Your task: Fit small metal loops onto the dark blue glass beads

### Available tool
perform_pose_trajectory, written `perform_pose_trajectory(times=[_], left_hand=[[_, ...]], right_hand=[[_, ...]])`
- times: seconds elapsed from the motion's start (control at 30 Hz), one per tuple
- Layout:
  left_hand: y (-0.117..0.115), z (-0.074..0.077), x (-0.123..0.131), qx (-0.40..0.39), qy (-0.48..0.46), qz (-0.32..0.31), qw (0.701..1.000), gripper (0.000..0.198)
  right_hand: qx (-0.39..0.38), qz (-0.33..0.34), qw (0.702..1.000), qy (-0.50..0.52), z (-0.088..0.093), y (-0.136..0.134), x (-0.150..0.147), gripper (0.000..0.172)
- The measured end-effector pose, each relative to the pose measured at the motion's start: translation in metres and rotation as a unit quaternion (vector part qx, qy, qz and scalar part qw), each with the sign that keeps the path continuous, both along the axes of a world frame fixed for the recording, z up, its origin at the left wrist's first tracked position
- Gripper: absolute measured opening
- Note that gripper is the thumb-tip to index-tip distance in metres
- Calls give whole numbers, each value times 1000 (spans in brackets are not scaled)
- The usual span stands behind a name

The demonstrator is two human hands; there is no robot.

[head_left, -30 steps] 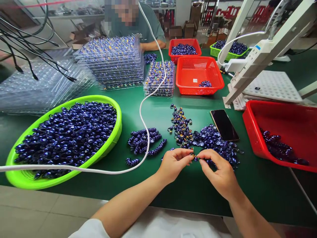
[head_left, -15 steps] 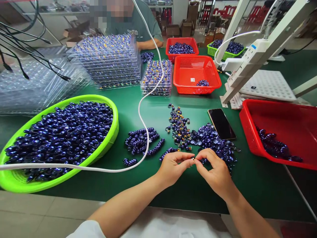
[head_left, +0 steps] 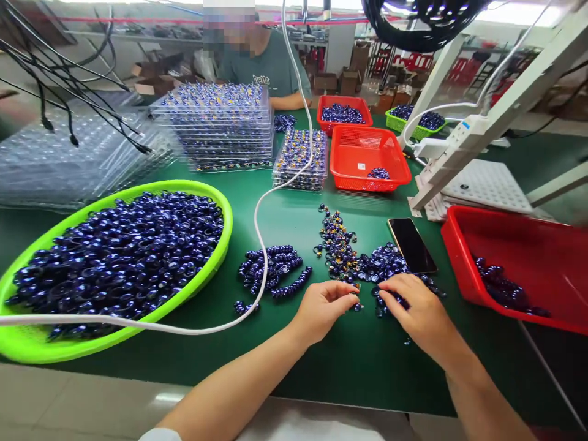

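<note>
My left hand (head_left: 321, 311) pinches a small shiny dark-blue ring piece (head_left: 357, 305) between thumb and fingertips, just above the green table. To its right, my right hand (head_left: 420, 312) is at the near side of a heap of glossy dark-blue round caps (head_left: 383, 260). Its thumb and forefinger are drawn close together; what lies between them is too small to make out. Beyond both hands spreads a pile of blue pieces with gold-orange parts (head_left: 337, 242). Left of my left hand lie stacked rows of blue rings (head_left: 271, 263).
A green basket (head_left: 225, 239) heaped with blue rings stands at left, crossed by a white cable (head_left: 257, 214). A phone (head_left: 412, 245) and red tray (head_left: 459, 263) lie right. Behind are clear tray stacks (head_left: 225, 141), a red basket (head_left: 370, 180) and a seated person (head_left: 261, 67).
My hands, which met at a small piece, have come apart. My right hand has moved right to the caps, while the left keeps a small piece. The camera view has tilted up slightly.
</note>
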State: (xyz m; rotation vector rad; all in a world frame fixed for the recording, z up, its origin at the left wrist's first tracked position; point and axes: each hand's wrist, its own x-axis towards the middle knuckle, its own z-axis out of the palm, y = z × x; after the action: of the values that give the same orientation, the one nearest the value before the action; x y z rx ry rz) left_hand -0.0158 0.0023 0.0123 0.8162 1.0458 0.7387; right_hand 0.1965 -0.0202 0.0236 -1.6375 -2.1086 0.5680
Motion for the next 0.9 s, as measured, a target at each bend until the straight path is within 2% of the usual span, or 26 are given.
perform_pose_trajectory(times=[0.03, 0.13, 0.33, 0.4, 0.5, 0.6, 0.67, 0.73, 0.77, 0.83, 0.9], left_hand=[[1, 2, -1, 4, 2, -1, 1000, 27], [1, 8, -3, 6, 15, -8, 1000, 25], [1, 4, -7, 27, 51, -14, 998, 31], [1, 3, -9, 32, 58, -26, 997, 32], [1, 5, -10, 45, 79, -36, 995, 33], [-1, 8, -7, 82, 78, -38, 993, 26], [-5, 7, -3, 101, 59, -53, 992, 19], [-12, 5, 2, 120, 43, -77, 989, 16], [-16, 4, 4, 136, 38, -85, 986, 15], [-23, 2, 8, 179, 37, -99, 978, 15], [-26, -2, 10, 182, 25, -94, 979, 17]], right_hand=[[0, 31, 997, -68, -2, 6, -3, 15], [-8, 33, 986, -161, -10, 22, -16, 12], [-15, 2, 967, -254, -26, 36, -29, 10], [-17, -5, 966, -257, -23, 34, -28, 9], [-16, -16, 968, -250, -8, 21, -25, 12], [-29, -14, 984, -178, 15, 3, -23, 12], [-56, -12, 997, -47, 26, -8, -23, 12], [-68, -13, 997, 27, 31, -17, -24, 16], [-68, -19, 996, 51, 29, -20, -24, 20], [-70, -77, 985, 139, 19, -25, -24, 18], [-72, -83, 979, 172, 3, -25, -24, 19]])
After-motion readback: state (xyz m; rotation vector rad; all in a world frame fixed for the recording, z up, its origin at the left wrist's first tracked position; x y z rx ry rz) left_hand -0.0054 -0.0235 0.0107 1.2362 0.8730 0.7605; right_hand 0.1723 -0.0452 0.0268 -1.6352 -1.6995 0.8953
